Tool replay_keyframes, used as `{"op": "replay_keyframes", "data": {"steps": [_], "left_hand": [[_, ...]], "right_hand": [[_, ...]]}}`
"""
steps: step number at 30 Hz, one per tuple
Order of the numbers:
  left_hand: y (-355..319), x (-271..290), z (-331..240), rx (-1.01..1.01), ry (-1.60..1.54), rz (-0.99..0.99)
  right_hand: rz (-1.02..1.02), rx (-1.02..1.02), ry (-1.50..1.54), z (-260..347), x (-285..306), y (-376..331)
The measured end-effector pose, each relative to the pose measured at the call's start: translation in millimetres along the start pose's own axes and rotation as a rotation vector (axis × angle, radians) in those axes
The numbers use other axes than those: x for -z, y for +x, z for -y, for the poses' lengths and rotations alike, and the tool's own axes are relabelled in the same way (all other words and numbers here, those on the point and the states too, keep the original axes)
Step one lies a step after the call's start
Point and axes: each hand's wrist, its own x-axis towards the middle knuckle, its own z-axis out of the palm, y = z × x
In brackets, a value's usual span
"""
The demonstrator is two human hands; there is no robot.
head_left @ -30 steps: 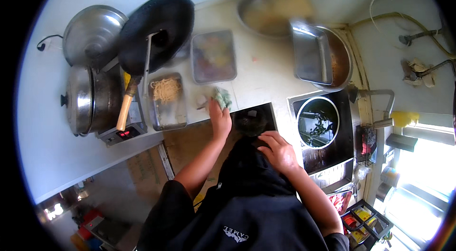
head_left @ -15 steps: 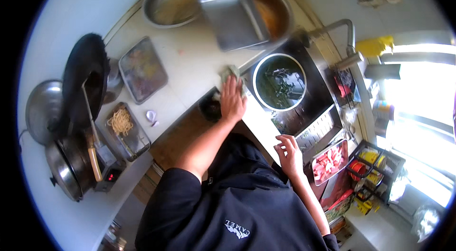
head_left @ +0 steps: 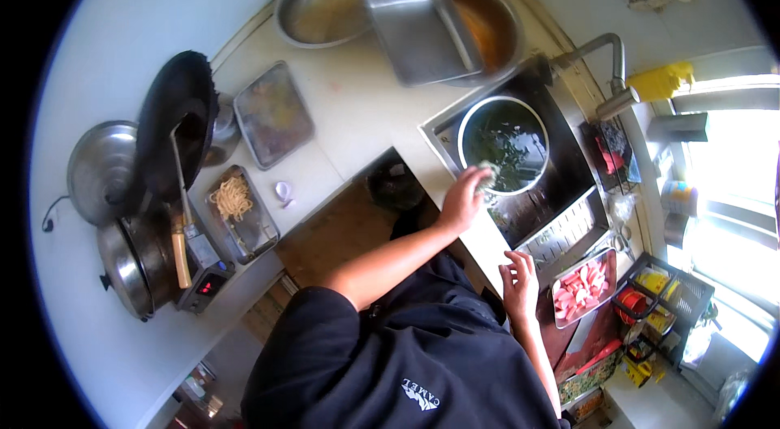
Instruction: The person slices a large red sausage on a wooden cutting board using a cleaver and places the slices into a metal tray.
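My left hand (head_left: 462,201) is closed on a crumpled pale-green cloth (head_left: 488,175), held at the near edge of the sink. Just beyond the cloth, a round white-rimmed basin (head_left: 504,104) sits in the dark sink (head_left: 552,193), with leafy greens (head_left: 504,149) in water. My right hand (head_left: 520,287) hangs over the counter's front edge with loosely bent fingers, nothing in it. Beside it stands a metal tray of pink slices (head_left: 581,289). The palm sides of both hands are mostly hidden.
A faucet (head_left: 619,100) reaches over the sink. Metal bowls (head_left: 313,31) and an upturned-edge metal tray (head_left: 422,35) stand at the back. On the left are a covered tray (head_left: 274,116), noodles (head_left: 231,197), garlic-like pieces (head_left: 283,192), a black wok (head_left: 175,104) and a pot (head_left: 130,266).
My left hand has moved right with the cloth, from the countertop to the sink's edge beside the basin. My right hand stays near the counter edge, its fingers drawn slightly closer.
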Motion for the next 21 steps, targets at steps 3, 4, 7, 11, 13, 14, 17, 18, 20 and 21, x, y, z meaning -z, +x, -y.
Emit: {"op": "replay_keyframes", "data": {"steps": [3,4,7,11,13,14,17,18,20,21], "left_hand": [[29.6,80.8,-5.6,-0.059,0.104,-0.146],[34.6,108.3,-9.8,-0.069,0.158,-0.183],[16.0,180.9,2.0,-0.001,0.568,-0.401],[-72.4,283.6,44.3,0.275,1.003,-0.422],[-103.3,315.0,43.7,0.44,1.136,-0.339],[-114.1,326.9,46.1,0.487,1.164,-0.296],[-125.9,348.0,62.8,0.479,1.117,-0.154],[-123.0,351.8,65.8,0.488,1.079,-0.095],[-118.8,354.9,75.2,0.467,1.064,-0.141],[-121.0,359.6,84.4,0.437,1.039,-0.161]], "right_hand": [[0.038,0.03,0.008,5.9,-7.6,7.3],[0.053,0.054,0.01,6.9,-11.7,11.0],[0.084,0.105,-0.006,17.7,-21.2,21.2],[0.116,0.155,-0.03,30.7,-30.6,33.9],[0.152,0.152,-0.022,35.1,-34.5,39.0],[0.178,0.149,-0.033,38.2,-36.6,41.8],[0.226,0.212,-0.03,52.7,-38.6,49.8],[0.239,0.224,-0.037,57.4,-39.7,52.4],[0.247,0.243,-0.045,62.9,-41.1,55.0],[0.246,0.254,-0.046,65.9,-41.7,56.2]]}}
